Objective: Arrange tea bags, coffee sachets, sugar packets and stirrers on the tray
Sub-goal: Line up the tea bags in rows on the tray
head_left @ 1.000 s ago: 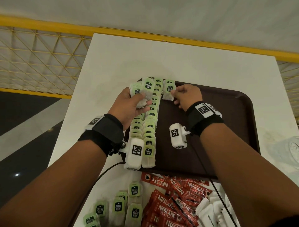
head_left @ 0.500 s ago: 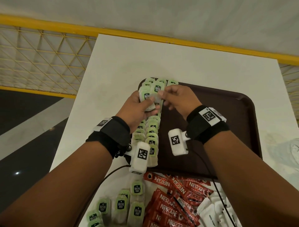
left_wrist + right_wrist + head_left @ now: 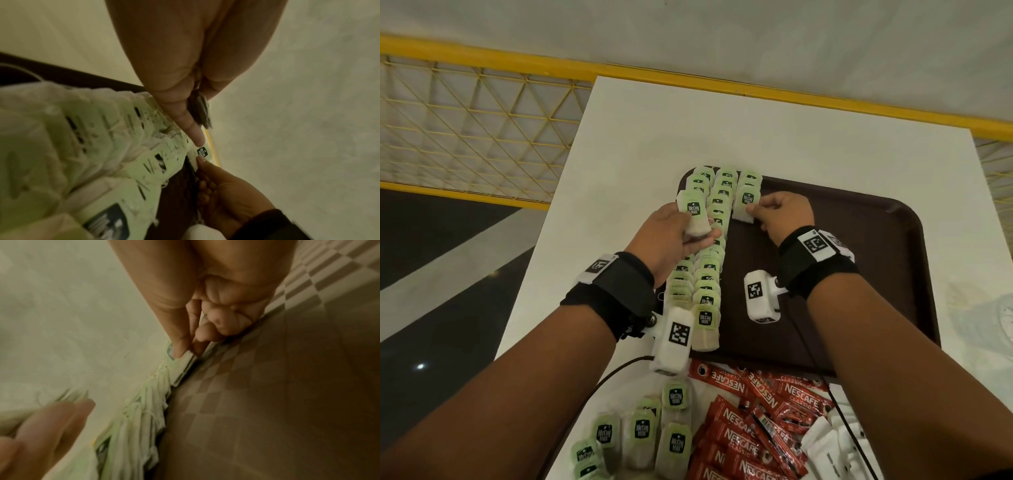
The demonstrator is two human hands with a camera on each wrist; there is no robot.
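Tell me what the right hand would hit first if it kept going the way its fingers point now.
Probably nothing new: the right hand already pinches a tea bag at the third row's near end; straight on lie the tea bag rows, though depth is unclear.

White table [image 3: 774,126] — yellow mesh railing [image 3: 465,113]

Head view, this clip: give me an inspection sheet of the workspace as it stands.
Surface: white table, brown tray on it.
Job's things: tea bags in rows along the tray's left side; loose tea bags, Nescafe sachets and white packets beside the tray's near edge; stirrers not seen.
Clutter: nothing seen.
Hands: left hand holds a tea bag stack; right hand pinches one tea bag.
Cables: black wrist-camera cables.
Surroundings: yellow mesh railing.
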